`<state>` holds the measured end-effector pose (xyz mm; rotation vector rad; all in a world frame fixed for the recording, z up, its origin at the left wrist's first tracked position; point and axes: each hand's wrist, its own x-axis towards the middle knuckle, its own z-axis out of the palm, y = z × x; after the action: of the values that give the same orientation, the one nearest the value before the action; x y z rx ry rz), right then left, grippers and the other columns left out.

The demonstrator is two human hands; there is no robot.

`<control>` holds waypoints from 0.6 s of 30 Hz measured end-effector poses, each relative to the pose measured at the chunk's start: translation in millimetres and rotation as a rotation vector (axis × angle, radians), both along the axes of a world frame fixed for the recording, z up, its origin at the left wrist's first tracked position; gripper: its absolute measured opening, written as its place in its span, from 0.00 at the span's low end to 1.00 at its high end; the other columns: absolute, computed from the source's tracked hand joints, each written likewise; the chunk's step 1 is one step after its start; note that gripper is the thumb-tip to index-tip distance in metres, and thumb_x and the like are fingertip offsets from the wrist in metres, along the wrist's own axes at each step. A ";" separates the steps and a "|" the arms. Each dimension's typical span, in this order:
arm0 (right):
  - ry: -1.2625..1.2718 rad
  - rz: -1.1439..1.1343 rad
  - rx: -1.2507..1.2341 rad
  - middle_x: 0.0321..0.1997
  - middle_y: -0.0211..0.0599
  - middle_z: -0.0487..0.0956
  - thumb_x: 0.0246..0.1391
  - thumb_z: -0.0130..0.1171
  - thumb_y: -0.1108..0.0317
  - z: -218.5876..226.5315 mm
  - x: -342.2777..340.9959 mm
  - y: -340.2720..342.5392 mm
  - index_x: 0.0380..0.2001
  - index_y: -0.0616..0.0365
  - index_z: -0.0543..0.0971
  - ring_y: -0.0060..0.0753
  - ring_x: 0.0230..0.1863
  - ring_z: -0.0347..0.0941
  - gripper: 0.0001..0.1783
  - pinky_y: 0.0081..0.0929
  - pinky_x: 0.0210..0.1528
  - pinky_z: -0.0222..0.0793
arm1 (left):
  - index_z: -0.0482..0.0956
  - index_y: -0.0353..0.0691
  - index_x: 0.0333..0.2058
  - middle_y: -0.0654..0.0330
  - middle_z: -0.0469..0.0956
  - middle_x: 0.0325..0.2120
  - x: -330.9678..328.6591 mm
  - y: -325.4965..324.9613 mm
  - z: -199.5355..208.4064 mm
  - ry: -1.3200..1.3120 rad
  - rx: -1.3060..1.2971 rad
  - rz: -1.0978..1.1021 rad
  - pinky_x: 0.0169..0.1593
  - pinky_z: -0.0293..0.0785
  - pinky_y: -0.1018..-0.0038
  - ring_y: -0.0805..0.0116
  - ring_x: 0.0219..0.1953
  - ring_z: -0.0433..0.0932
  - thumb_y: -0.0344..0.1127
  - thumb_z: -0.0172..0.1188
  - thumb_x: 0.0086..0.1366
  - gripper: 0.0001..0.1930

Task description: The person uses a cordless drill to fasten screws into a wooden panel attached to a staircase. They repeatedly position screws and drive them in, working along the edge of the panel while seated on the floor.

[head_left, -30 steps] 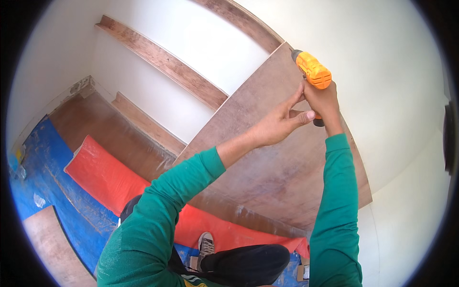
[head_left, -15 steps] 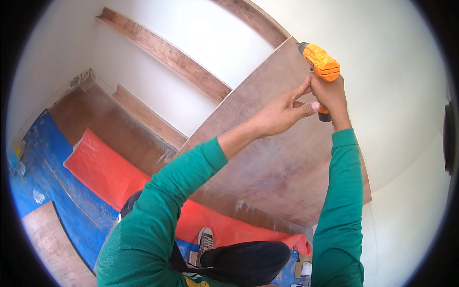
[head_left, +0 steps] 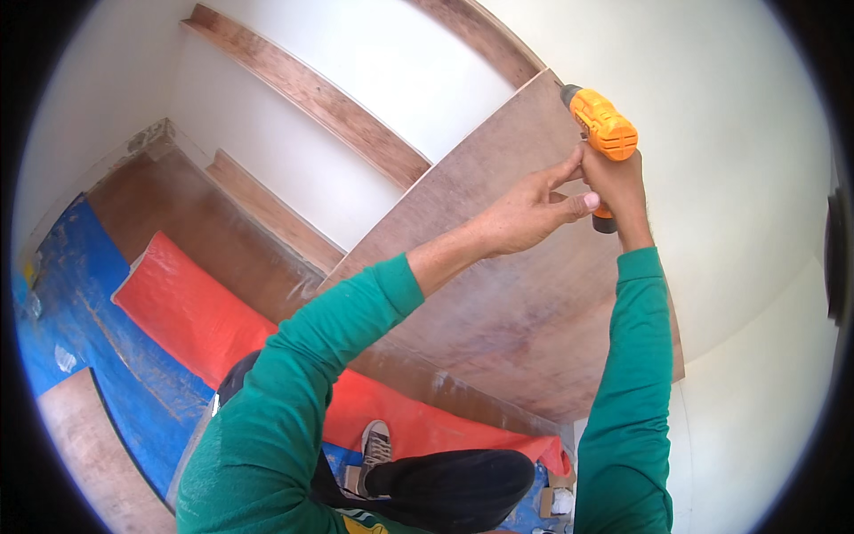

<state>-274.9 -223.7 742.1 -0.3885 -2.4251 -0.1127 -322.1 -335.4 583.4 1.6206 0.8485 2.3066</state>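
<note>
One orange drill (head_left: 607, 125) sits in the upper right of the frame, and your right hand (head_left: 617, 182) is the nearer, wrapped around its grip directly below the body. The drill's body runs slantwise, its rounded rear toward the lower right and its dark chuck (head_left: 572, 94) toward the upper left, facing the top corner of a large brown wooden panel (head_left: 498, 294). The thin bit ends just beside that corner; whether it touches the wood you cannot tell from this view. Your left hand (head_left: 532, 206) comes in from the lower left, open and holding nothing that shows, thumb and fingers spread toward your right hand; its index finger meets or nearly meets it near the grip. The panel stretches slantwise from the upper right down across the middle of the frame, with your left forearm crossing in front of it. Behind its left edge, brown wooden strips (head_left: 311, 98) run along the white wall (head_left: 374, 53) in the upper left. Lower down, a red sheet (head_left: 197, 311) crosses the frame from the left toward the bottom right, over a blue covering (head_left: 98, 294) on the floor, and a loose brown board (head_left: 102, 454) lies at the lower left.
</note>
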 end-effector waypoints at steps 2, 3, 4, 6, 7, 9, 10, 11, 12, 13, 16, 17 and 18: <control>0.011 0.039 -0.015 0.46 0.52 0.90 0.57 0.62 0.60 -1.9 0.8 3.0 0.50 0.61 0.85 0.56 0.49 0.88 0.21 0.46 0.53 0.82 | 0.40 0.34 0.83 0.39 0.55 0.81 0.5 1.4 -0.7 0.002 0.005 -0.005 0.73 0.74 0.57 0.48 0.68 0.78 0.64 0.60 0.79 0.54; 0.016 0.033 -0.009 0.46 0.52 0.90 0.57 0.62 0.60 -2.6 1.2 3.9 0.50 0.61 0.84 0.56 0.49 0.88 0.21 0.45 0.53 0.82 | 0.41 0.34 0.83 0.39 0.56 0.81 0.8 2.1 -0.7 0.000 -0.001 0.006 0.72 0.74 0.58 0.48 0.68 0.79 0.63 0.60 0.79 0.54; 0.013 0.048 -0.017 0.46 0.52 0.90 0.57 0.62 0.60 -2.7 1.6 4.2 0.50 0.61 0.84 0.56 0.49 0.88 0.21 0.45 0.52 0.82 | 0.41 0.34 0.83 0.39 0.56 0.81 1.1 2.6 -0.5 0.000 0.019 -0.004 0.72 0.75 0.58 0.49 0.68 0.79 0.63 0.60 0.79 0.54; 0.004 0.038 -0.017 0.45 0.52 0.90 0.58 0.62 0.61 -2.9 2.4 3.5 0.51 0.61 0.84 0.56 0.48 0.89 0.21 0.45 0.52 0.82 | 0.41 0.35 0.83 0.39 0.56 0.81 1.2 2.7 0.3 -0.003 0.029 0.003 0.72 0.75 0.58 0.50 0.68 0.79 0.62 0.60 0.79 0.53; 0.009 0.042 -0.013 0.45 0.52 0.90 0.58 0.62 0.61 -2.9 2.4 2.8 0.50 0.61 0.84 0.56 0.48 0.89 0.21 0.45 0.52 0.82 | 0.42 0.35 0.83 0.39 0.56 0.81 0.8 2.2 0.6 -0.001 0.043 0.003 0.72 0.75 0.58 0.50 0.68 0.79 0.62 0.61 0.79 0.53; 0.014 0.040 0.008 0.45 0.52 0.90 0.58 0.61 0.61 -3.1 2.4 0.5 0.50 0.61 0.84 0.56 0.48 0.89 0.20 0.46 0.52 0.82 | 0.42 0.35 0.83 0.38 0.57 0.80 -0.3 0.3 1.1 0.001 0.007 0.025 0.72 0.75 0.58 0.50 0.68 0.79 0.62 0.61 0.79 0.53; 0.024 0.049 0.000 0.45 0.52 0.90 0.58 0.62 0.61 -2.6 1.9 -0.7 0.50 0.61 0.84 0.55 0.48 0.89 0.20 0.46 0.52 0.82 | 0.42 0.35 0.83 0.38 0.57 0.80 -0.8 -0.9 0.9 0.007 0.014 0.015 0.71 0.76 0.58 0.51 0.68 0.79 0.62 0.61 0.79 0.53; 0.027 0.048 0.003 0.45 0.52 0.90 0.59 0.62 0.61 -2.0 1.0 -1.8 0.50 0.61 0.85 0.55 0.48 0.89 0.20 0.46 0.52 0.82 | 0.43 0.35 0.83 0.38 0.57 0.80 -1.6 -2.0 0.7 0.009 -0.004 0.014 0.71 0.76 0.58 0.51 0.68 0.79 0.62 0.61 0.79 0.53; 0.029 0.046 0.005 0.45 0.51 0.90 0.59 0.62 0.61 -1.9 0.7 -2.7 0.50 0.61 0.85 0.55 0.48 0.89 0.20 0.46 0.52 0.82 | 0.43 0.35 0.83 0.38 0.58 0.80 -2.0 -2.9 0.3 0.008 -0.015 0.023 0.71 0.76 0.58 0.51 0.68 0.79 0.62 0.61 0.79 0.53; 0.020 0.040 0.013 0.45 0.52 0.90 0.59 0.62 0.61 -1.7 0.4 -3.2 0.50 0.61 0.85 0.55 0.48 0.89 0.20 0.46 0.52 0.82 | 0.43 0.35 0.83 0.38 0.58 0.80 -2.4 -3.0 0.5 0.005 -0.003 0.012 0.71 0.76 0.58 0.51 0.67 0.80 0.62 0.61 0.79 0.53; 0.002 0.027 0.031 0.45 0.52 0.90 0.59 0.61 0.61 -0.7 -1.2 -2.9 0.50 0.61 0.85 0.55 0.48 0.89 0.20 0.45 0.52 0.82 | 0.43 0.35 0.83 0.38 0.59 0.80 -3.6 -0.7 1.2 -0.005 0.035 0.018 0.71 0.76 0.58 0.52 0.65 0.82 0.63 0.61 0.78 0.53; 0.004 0.024 0.029 0.45 0.52 0.90 0.59 0.61 0.61 -0.2 -2.0 -2.5 0.50 0.61 0.85 0.55 0.48 0.89 0.20 0.45 0.52 0.82 | 0.43 0.36 0.84 0.39 0.59 0.79 -3.9 0.2 1.3 -0.008 0.031 0.023 0.71 0.76 0.58 0.53 0.64 0.82 0.63 0.61 0.78 0.53; 0.005 0.019 0.025 0.45 0.51 0.90 0.59 0.62 0.61 -0.2 -2.9 -1.8 0.49 0.61 0.85 0.55 0.48 0.89 0.19 0.45 0.52 0.82 | 0.43 0.37 0.84 0.39 0.60 0.79 -4.0 1.2 1.1 -0.013 -0.001 0.033 0.71 0.76 0.57 0.53 0.63 0.83 0.63 0.61 0.78 0.53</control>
<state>-277.8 -225.5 741.9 -0.3536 -2.4200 -0.1332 -326.1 -334.1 584.5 1.6015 0.8794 2.3360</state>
